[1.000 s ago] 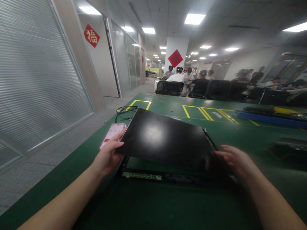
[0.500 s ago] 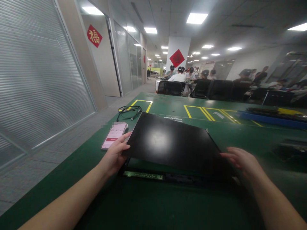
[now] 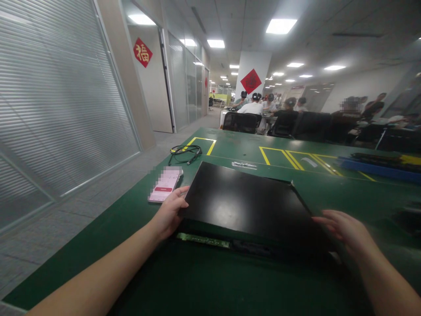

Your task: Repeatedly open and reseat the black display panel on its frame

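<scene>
A black glossy screen panel (image 3: 240, 202) lies tilted over a thin dark frame on the table, with light reflected in its face. Along the near side, a narrow green circuit board (image 3: 203, 240) shows below the panel's edge. My left hand (image 3: 171, 210) grips the panel's left edge, thumb on top and the other fingers partly hidden beneath. At the right edge, my right hand (image 3: 345, 228) holds the panel by its fingertips; its thumb cannot be made out. The frame's raised far-right corner (image 3: 292, 182) sticks out beyond the panel.
A phone (image 3: 164, 189) lies left of the panel, with a coiled black cable (image 3: 186, 152) behind it. The green table (image 3: 230, 281) bears yellow tape outlines (image 3: 287, 158). A blue tray (image 3: 378, 169) with dark parts stands at the right. Several people sit at the back.
The panel has come down lower and flatter over the frame, both hands moving down with it. The camera view has shifted slightly left.
</scene>
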The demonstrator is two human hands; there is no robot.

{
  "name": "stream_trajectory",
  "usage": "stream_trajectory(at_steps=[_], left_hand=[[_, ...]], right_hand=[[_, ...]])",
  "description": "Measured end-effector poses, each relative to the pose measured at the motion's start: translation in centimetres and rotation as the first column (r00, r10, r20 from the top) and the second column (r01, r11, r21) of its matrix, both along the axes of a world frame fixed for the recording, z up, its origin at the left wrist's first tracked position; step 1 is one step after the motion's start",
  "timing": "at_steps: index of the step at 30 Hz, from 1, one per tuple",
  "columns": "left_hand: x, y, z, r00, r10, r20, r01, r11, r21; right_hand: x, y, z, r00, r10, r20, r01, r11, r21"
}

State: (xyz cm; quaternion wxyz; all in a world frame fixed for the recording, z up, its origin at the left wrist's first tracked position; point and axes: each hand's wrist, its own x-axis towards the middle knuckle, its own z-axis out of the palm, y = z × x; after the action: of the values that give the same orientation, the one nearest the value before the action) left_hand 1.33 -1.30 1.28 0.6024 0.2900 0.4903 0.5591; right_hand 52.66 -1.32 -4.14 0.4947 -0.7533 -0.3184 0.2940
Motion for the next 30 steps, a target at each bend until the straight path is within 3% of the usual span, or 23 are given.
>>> stream_trajectory(at_steps=[3,17,30], left_hand=[[-0.1,0.0,-0.2,1.0,-0.001,-0.009,0.001,1.0,0.0],[0.0,0.2,-0.8,1.0,0.007,0.007,-0.007,1.0,0.013],[-0.2,0.5,-1.6,0.998,-0.059,0.022,0.057,0.996,0.062]], right_hand=[[-0.4,0.0,0.2,0.998,-0.056,-0.036,0.055,0.998,-0.03],[-1.7,-0.4,1.2,0.998,-0.032,0.051,0.034,0.998,-0.047],[-1.3,-0.3,1.7,0.903,0.093,0.418,-0.02,0.984,-0.175]])
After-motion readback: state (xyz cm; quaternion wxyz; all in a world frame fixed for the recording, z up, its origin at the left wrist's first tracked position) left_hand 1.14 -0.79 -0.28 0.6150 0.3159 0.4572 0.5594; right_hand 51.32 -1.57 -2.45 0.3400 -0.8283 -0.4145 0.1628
